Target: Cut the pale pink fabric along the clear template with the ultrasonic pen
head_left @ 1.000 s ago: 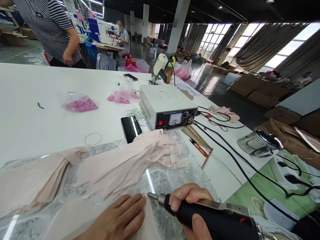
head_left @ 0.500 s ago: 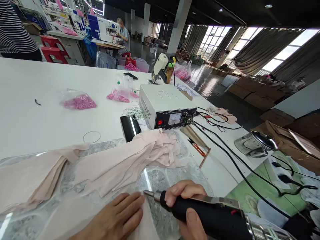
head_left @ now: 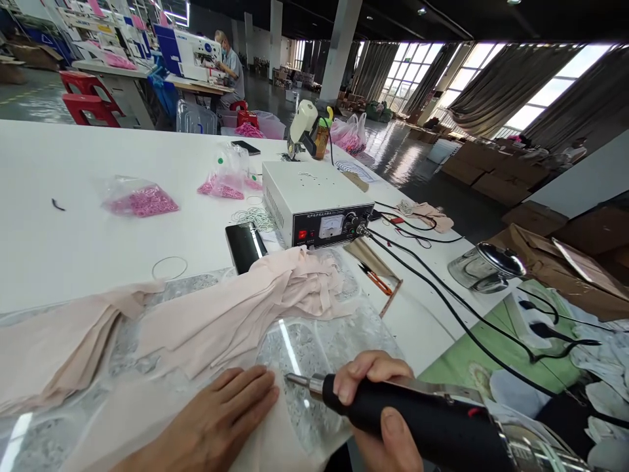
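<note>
My left hand (head_left: 221, 416) lies flat on a pale pink-beige fabric piece (head_left: 268, 436), fingers extended and side by side. In my right hand (head_left: 376, 396) is a handheld ultrasonic welder (head_left: 417, 416), a thick black cylinder with a narrow metal tip. My fingers and thumb wrap round its body. The tip points left, close to my left fingertips at the fabric's edge; whether it touches the fabric I cannot tell. Beyond my hands, a pile of matching fabric pieces (head_left: 246, 301) rests on a clear-covered, grey-patterned mat (head_left: 324, 347). Another stack of fabric (head_left: 63, 337) lies at the left.
Behind the fabric stand a white power box (head_left: 319, 196) and a black phone (head_left: 246, 248). Orange-handled snips (head_left: 376, 280) lie right of it. Black cables (head_left: 442, 295) run past a glass jar (head_left: 484, 269). Bags of pink pieces (head_left: 142, 198) sit farther back. A person (head_left: 229, 72) works at a sewing machine.
The view has shifted slightly, so the table things appear farther left. The gap between the welder's tip and my left fingertips is a little wider. A person in stripes has left the view.
</note>
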The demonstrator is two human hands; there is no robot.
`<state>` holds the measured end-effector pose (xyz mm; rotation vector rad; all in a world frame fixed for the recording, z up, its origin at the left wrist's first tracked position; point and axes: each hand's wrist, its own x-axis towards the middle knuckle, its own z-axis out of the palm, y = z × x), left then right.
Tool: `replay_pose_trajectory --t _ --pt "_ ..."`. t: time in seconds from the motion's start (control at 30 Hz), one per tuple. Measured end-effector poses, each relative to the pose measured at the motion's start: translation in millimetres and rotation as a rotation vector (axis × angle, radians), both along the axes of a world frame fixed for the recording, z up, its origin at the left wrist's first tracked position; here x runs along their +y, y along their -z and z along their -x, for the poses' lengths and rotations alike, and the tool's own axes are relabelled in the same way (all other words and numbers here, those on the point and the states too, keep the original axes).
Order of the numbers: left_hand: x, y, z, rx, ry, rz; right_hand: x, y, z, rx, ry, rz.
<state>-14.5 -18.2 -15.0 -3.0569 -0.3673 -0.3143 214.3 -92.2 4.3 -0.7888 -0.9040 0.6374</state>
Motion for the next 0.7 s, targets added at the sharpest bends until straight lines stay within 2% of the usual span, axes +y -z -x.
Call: replay_pose_trajectory --t 0.27,0.4,0.53,0.7 --pt "-0.1 -4.0 -2.1 -0.025 -0.007 0.044 4.1 5.1 3.1 -0.012 -0.036 0.007" --pt "0.6 -1.0 -4.2 -0.045 0.013 0.064 4.9 7.0 2.8 -0.029 -0.051 0.015" --pt "-0.4 1.4 -8.0 -0.152 -0.017 0.09 1.2 6.2 3.8 -0.029 -0.062 0.019" --pt "-1.3 -3.9 -8.9 -0.128 -0.02 0.1 -0.3 2.3 4.2 -0.033 -0.063 0.029"
